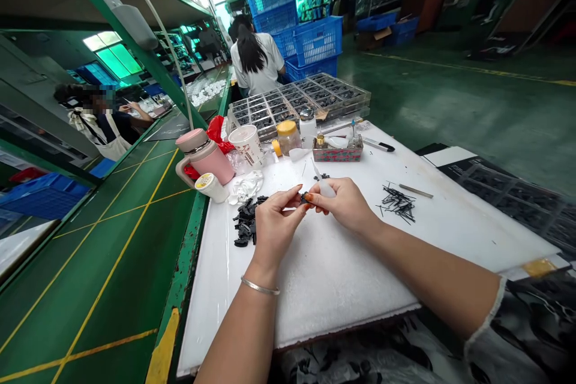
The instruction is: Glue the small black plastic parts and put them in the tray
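Over the white tabletop point(342, 264) my two hands meet at a small black part point(304, 198). My left hand point(276, 216) pinches this part between thumb and fingertips. My right hand point(348, 201) is closed around a small white squeeze bottle point(324, 187) whose thin nozzle points up and away; its fingertips also touch the black part. Beside my left hand lies a pile of black plastic pieces point(244, 225). A few small black parts point(322, 177) lie behind the bottle. To the right are a heap of thin black rods point(398, 204) and a slim metal tool point(416, 191).
A pink flask point(209, 159), a paper cup point(247, 147), a yellow-lidded jar point(288, 137) and a small patterned box point(337, 153) line the back. Behind them are sectioned trays point(301, 99). A green conveyor belt point(108, 240) runs at left. Co-workers point(258, 60) sit farther off.
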Demonstrator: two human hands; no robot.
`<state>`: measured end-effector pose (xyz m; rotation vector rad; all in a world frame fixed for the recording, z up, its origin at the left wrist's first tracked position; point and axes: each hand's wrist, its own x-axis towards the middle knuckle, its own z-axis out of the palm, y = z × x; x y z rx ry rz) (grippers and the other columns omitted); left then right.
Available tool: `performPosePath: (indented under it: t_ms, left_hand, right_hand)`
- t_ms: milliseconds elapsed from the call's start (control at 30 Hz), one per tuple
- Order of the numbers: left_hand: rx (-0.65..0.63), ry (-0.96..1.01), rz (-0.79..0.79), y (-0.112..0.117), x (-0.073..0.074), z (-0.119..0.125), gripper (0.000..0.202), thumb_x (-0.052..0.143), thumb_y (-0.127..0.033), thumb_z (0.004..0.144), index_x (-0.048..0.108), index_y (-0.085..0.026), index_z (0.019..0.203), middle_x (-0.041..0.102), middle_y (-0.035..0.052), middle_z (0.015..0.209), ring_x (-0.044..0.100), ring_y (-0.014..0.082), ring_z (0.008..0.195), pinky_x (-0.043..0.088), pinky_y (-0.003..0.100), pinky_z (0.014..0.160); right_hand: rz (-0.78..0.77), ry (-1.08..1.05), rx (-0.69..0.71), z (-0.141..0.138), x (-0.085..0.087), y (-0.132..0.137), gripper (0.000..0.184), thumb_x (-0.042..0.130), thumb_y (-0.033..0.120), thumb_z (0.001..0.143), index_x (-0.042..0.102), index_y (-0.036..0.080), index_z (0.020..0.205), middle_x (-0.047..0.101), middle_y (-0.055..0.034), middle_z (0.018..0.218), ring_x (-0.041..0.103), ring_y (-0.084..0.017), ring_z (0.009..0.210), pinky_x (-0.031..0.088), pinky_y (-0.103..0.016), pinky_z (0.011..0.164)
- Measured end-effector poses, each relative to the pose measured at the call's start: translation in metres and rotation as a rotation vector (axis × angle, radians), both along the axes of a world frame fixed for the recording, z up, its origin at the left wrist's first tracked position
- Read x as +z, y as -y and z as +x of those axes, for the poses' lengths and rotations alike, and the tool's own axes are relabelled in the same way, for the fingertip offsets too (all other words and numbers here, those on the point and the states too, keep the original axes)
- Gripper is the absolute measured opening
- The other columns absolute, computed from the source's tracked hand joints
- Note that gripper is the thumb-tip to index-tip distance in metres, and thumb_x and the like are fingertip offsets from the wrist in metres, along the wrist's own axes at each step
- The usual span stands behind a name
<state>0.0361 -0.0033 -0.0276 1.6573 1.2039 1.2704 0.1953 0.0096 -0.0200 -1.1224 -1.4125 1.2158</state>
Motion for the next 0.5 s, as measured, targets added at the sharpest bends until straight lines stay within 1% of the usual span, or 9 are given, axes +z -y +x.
performPosePath:
  t_ms: [100,233,367,433,500]
  left_hand:
    - [0.025,-0.060,0.025,0.000,0.000,0.000,0.037,0.071,-0.027,0.072,0.069,-0.021,0.109,0.067,0.0056,0.088,0.062,0.0145,0.075,0.055,0.023,0.066]
    - [0.038,-0.069,0.041,0.000,0.002,0.000,0.035,0.072,-0.022,0.070,0.071,-0.022,0.105,0.069,0.0054,0.085,0.063,0.0150,0.074,0.053,0.022,0.062]
    - [0.039,-0.119,0.040,0.001,0.008,0.000,0.034,0.069,-0.021,0.070,0.071,-0.021,0.104,0.069,0.0049,0.081,0.063,0.0165,0.073,0.054,0.024,0.061]
    - [0.037,-0.174,0.021,-0.001,0.007,0.000,0.032,0.066,-0.021,0.071,0.071,-0.019,0.102,0.069,0.0053,0.079,0.063,0.0173,0.072,0.055,0.025,0.060]
    - [0.009,-0.236,0.013,-0.005,0.002,-0.001,0.033,0.065,-0.020,0.071,0.071,-0.018,0.103,0.068,0.0058,0.079,0.063,0.0176,0.071,0.054,0.024,0.057]
  right_hand:
    - [0.024,0.024,-0.009,-0.001,-0.004,-0.001,0.031,0.071,0.042,0.070,0.065,0.011,0.072,0.063,-0.0030,0.058,0.054,-0.011,0.050,0.042,-0.021,0.048]
    - [0.072,0.087,-0.019,-0.001,-0.007,-0.003,0.022,0.068,0.035,0.073,0.067,0.013,0.071,0.064,-0.0025,0.058,0.056,-0.012,0.051,0.042,-0.021,0.049]
    - [0.091,0.127,-0.016,-0.002,-0.009,-0.001,0.016,0.061,0.027,0.076,0.065,0.014,0.069,0.064,-0.0031,0.059,0.058,-0.014,0.054,0.042,-0.022,0.050]
    - [0.116,0.162,-0.028,-0.003,-0.012,-0.002,0.015,0.058,0.025,0.076,0.064,0.015,0.066,0.063,-0.0028,0.057,0.058,-0.014,0.053,0.042,-0.023,0.051]
    - [0.170,0.223,-0.051,-0.004,-0.015,-0.003,0.017,0.055,0.022,0.075,0.061,0.015,0.061,0.062,-0.0024,0.056,0.057,-0.014,0.052,0.040,-0.023,0.050]
